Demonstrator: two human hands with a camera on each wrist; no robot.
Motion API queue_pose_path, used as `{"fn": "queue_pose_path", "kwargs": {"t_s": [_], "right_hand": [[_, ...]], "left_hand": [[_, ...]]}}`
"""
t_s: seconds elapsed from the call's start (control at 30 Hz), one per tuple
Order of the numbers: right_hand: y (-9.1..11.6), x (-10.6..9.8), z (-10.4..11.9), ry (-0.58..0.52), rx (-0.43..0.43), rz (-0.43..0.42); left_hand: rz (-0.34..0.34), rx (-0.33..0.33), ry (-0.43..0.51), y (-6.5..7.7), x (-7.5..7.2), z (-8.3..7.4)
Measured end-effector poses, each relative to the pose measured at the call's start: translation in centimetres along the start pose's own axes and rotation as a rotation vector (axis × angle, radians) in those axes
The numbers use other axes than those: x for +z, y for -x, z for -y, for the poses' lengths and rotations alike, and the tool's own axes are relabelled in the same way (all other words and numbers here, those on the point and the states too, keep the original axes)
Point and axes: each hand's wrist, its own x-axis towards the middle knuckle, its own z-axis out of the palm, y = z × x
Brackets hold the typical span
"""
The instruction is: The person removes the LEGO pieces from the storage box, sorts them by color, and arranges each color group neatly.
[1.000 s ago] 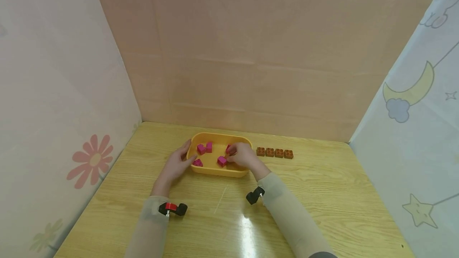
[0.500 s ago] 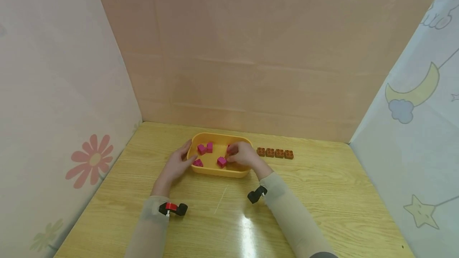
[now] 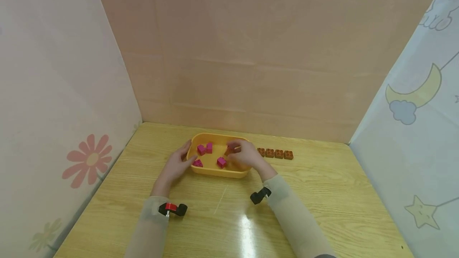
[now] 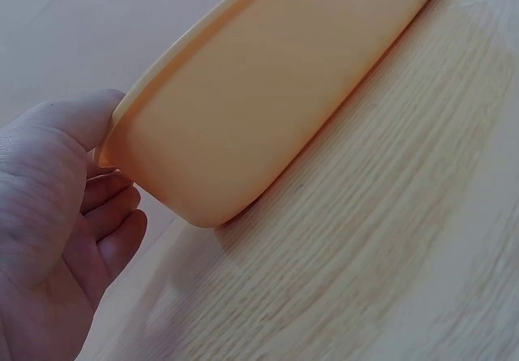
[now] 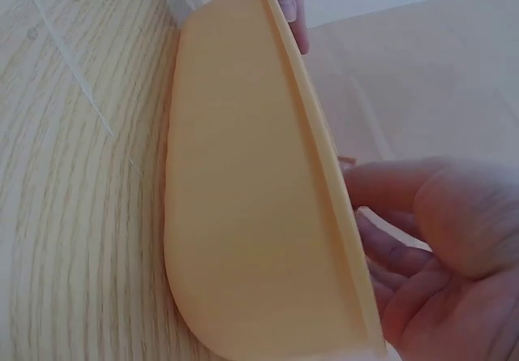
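A yellow-orange plastic tray [image 3: 220,173] stands on the table with several magenta toy bricks [image 3: 221,162] in it. My left hand [image 3: 178,160] grips its left end, thumb over the rim and fingers along the outer wall; the left wrist view shows this hand [image 4: 61,191] at the tray's corner. Over the tray's right part, my right hand [image 3: 245,154] pinches a brown-orange toy brick [image 3: 227,151], mostly hidden by the fingers. In the right wrist view, a small edge of that brick [image 5: 347,161] shows above the rim, beside the right hand's fingertips.
Right of the tray, several brown-orange bricks [image 3: 274,153] stand in a row on the wooden table [image 3: 322,186]. A peach cloth backdrop [image 3: 251,71] rises behind the table, with printed sheets on both sides.
My right hand has shifted slightly right and up inside the tray, bringing the brown-orange brick more into view. The left hand and tray have stayed in place.
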Motion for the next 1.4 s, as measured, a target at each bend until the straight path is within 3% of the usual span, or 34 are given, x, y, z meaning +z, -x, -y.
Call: {"fn": "queue_pose_path", "kwargs": {"t_s": [0.17,0.57,0.8,1.0,1.23,1.4], "right_hand": [[0.3,-0.5,-0.4,-0.017,-0.042,-0.016],[1.9,-2.0,-1.1,-0.027,-0.042,-0.042],[3.0,-3.4,-2.8,-0.108,-0.053,-0.069],[4.7,-5.7,-4.9,-0.149,-0.019,-0.116],[7.3,-9.5,-7.4,-0.087,-0.014,-0.172],[9.3,-11.9,-9.3,-0.049,0.057,-0.215]], "left_hand": [[0.000,-0.007,-0.013,0.1,0.0,-0.1],[-0.003,0.006,-0.019,-0.1,-0.1,0.1],[-0.005,0.004,-0.023,0.0,-0.2,0.0],[-0.002,0.000,-0.023,-0.1,-0.2,0.0],[-0.004,0.004,-0.017,-0.1,-0.2,0.0],[0.000,-0.006,-0.029,-0.1,-0.2,-0.1]]}}
